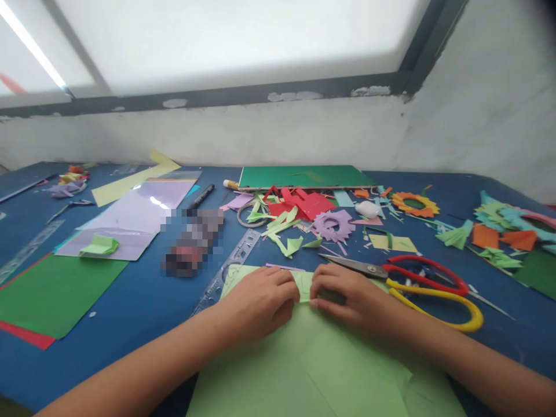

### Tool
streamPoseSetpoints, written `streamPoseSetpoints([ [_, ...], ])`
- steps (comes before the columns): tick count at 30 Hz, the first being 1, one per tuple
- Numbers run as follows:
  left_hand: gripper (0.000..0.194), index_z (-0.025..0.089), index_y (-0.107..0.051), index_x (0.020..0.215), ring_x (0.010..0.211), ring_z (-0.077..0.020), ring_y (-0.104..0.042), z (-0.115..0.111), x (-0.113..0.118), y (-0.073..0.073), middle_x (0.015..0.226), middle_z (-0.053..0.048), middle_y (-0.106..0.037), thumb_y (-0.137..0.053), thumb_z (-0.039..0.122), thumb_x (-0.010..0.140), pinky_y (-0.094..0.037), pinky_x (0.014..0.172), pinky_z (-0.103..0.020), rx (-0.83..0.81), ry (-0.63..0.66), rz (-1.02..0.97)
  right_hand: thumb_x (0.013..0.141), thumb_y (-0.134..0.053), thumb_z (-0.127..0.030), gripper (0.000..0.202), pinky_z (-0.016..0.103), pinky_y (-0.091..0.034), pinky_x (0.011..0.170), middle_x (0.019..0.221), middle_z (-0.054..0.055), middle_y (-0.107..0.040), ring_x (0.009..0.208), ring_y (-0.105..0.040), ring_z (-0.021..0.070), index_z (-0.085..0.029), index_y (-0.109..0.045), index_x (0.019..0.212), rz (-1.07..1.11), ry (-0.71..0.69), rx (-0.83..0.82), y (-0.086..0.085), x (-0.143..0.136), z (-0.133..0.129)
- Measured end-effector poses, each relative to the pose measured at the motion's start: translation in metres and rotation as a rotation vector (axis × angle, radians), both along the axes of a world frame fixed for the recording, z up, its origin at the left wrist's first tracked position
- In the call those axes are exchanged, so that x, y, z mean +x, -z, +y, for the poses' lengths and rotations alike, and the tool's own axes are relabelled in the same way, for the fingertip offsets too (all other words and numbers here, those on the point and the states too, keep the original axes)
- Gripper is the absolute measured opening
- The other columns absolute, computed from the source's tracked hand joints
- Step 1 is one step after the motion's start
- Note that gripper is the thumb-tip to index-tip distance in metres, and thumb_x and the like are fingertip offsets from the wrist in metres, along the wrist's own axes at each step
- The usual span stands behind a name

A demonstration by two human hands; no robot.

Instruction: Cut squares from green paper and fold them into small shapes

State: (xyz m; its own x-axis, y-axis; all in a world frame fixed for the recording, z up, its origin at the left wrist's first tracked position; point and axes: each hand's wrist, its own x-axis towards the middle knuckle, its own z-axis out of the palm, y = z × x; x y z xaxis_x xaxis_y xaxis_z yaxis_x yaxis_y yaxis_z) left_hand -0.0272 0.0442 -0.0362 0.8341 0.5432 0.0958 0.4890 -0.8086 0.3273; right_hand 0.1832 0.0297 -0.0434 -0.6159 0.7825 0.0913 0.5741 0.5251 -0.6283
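Observation:
Light green paper sheets (313, 353) lie in front of me on the blue table. Over their far end, my left hand (263, 298) and my right hand (347, 295) pinch a small folded light green paper piece (305, 286) from either side. Fingers on both hands are curled, and the fingertips partly hide the piece. Just right of my right hand are scissors (434, 289) with red and yellow handles, their blades pointing left. Left of my left hand, a clear ruler (230, 266) runs partly beneath the green sheets.
Green, red and lilac paper scraps (299, 202), a purple paper ring (333, 225) and an orange paper ring (414, 204) lie beyond my hands. A green board (304, 175) sits by the wall. Leftward are a black marker (202, 196), lilac sheets (125, 214) and a dark green sheet (65, 292).

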Motion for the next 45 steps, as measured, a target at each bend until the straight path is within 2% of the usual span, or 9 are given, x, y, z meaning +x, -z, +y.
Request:
streamPoseSetpoints([
  [5, 0.007, 0.017, -0.058, 0.087, 0.084, -0.0179, -0.054, 0.002, -0.002, -0.001, 0.089, -0.004, -0.059, -0.053, 0.018, 0.083, -0.041, 0.077, -0.030, -0.100, -0.023, -0.076, 0.082, -0.056, -0.018, 0.003, 0.028, -0.041, 0.066, 0.080, 0.004, -0.056, 0.074, -0.052, 0.0172, -0.017, -0.057, 0.085, -0.041, 0.067, -0.018, -0.002, -0.004, 0.000],
  [8, 0.015, 0.016, -0.056, 0.094, 0.087, -0.0183, -0.054, 0.004, -0.003, 0.000, 0.094, -0.005, -0.060, -0.058, 0.016, 0.080, -0.042, 0.077, -0.030, -0.182, -0.090, -0.111, 0.081, -0.056, -0.014, 0.004, 0.028, -0.041, 0.068, 0.082, 0.004, -0.056, 0.077, -0.052, 0.0173, -0.017, -0.057, 0.081, -0.069, 0.052, -0.018, -0.002, -0.005, 0.000],
  [11, 0.015, 0.016, -0.057, 0.094, 0.079, -0.0162, -0.055, 0.006, -0.002, 0.001, 0.089, -0.004, -0.061, -0.058, 0.017, 0.079, -0.043, 0.071, -0.026, -0.257, -0.146, -0.136, 0.082, -0.053, -0.012, 0.007, 0.028, -0.040, 0.067, 0.080, 0.003, -0.057, 0.075, -0.052, 0.0174, -0.017, -0.055, 0.078, -0.082, 0.048, 0.022, 0.001, -0.006, -0.001],
  [16, 0.021, 0.018, -0.055, 0.103, 0.062, -0.0123, -0.054, 0.008, 0.002, 0.004, 0.071, 0.002, -0.059, -0.053, 0.021, 0.083, -0.040, 0.057, -0.021, -0.430, -0.304, -0.169, 0.086, -0.046, -0.014, 0.009, 0.026, -0.038, 0.060, 0.074, 0.003, -0.057, 0.067, -0.051, 0.0167, -0.017, -0.051, 0.079, -0.114, 0.144, 0.088, 0.008, -0.008, -0.002],
  [22, 0.030, 0.018, -0.056, 0.100, 0.076, -0.0169, -0.056, 0.013, 0.015, -0.003, 0.086, -0.002, -0.060, -0.066, 0.028, 0.074, -0.041, 0.063, -0.024, -0.324, -0.426, -0.020, 0.084, -0.050, -0.012, 0.005, 0.027, -0.040, 0.064, 0.079, 0.004, -0.060, 0.073, -0.055, 0.0183, -0.016, -0.053, 0.086, -0.119, 0.217, 0.166, 0.010, -0.014, -0.004],
  [29, 0.041, 0.020, -0.057, 0.092, 0.079, -0.0199, -0.058, 0.024, 0.026, -0.016, 0.088, -0.001, -0.062, -0.077, 0.036, 0.061, -0.041, 0.063, -0.025, -0.369, -0.444, 0.133, 0.083, -0.056, -0.014, 0.008, 0.030, -0.043, 0.069, 0.086, 0.007, -0.061, 0.080, -0.057, 0.0207, -0.014, -0.054, 0.092, -0.132, 0.250, 0.200, 0.010, -0.011, -0.007],
  [37, 0.047, 0.020, -0.051, 0.107, 0.084, -0.0202, -0.059, 0.011, 0.032, -0.027, 0.093, -0.001, -0.063, -0.073, 0.024, 0.066, -0.041, 0.066, -0.024, -0.357, -0.487, 0.194, 0.083, -0.059, -0.016, 0.011, 0.033, -0.044, 0.071, 0.087, 0.008, -0.061, 0.083, -0.058, 0.0224, -0.013, -0.057, 0.093, -0.149, 0.223, 0.197, 0.008, -0.011, -0.005],
  [42, 0.035, 0.019, -0.058, 0.095, 0.084, -0.0251, -0.059, 0.011, 0.034, -0.029, 0.090, -0.004, -0.064, -0.072, 0.030, 0.065, -0.038, 0.061, -0.026, -0.327, -0.548, 0.241, 0.081, -0.062, -0.019, 0.016, 0.032, -0.044, 0.072, 0.089, 0.009, -0.061, 0.083, -0.058, 0.0221, -0.012, -0.058, 0.095, -0.122, 0.210, 0.206, 0.008, -0.009, -0.005],
  [45, 0.029, 0.019, -0.060, 0.085, 0.076, -0.0214, -0.058, 0.014, 0.029, -0.024, 0.083, -0.001, -0.064, -0.073, 0.033, 0.064, -0.036, 0.055, -0.023, -0.325, -0.529, 0.211, 0.078, -0.067, -0.023, 0.021, 0.030, -0.044, 0.069, 0.087, 0.008, -0.060, 0.080, -0.058, 0.0210, -0.012, -0.059, 0.094, -0.094, 0.196, 0.211, 0.009, -0.006, -0.004],
])
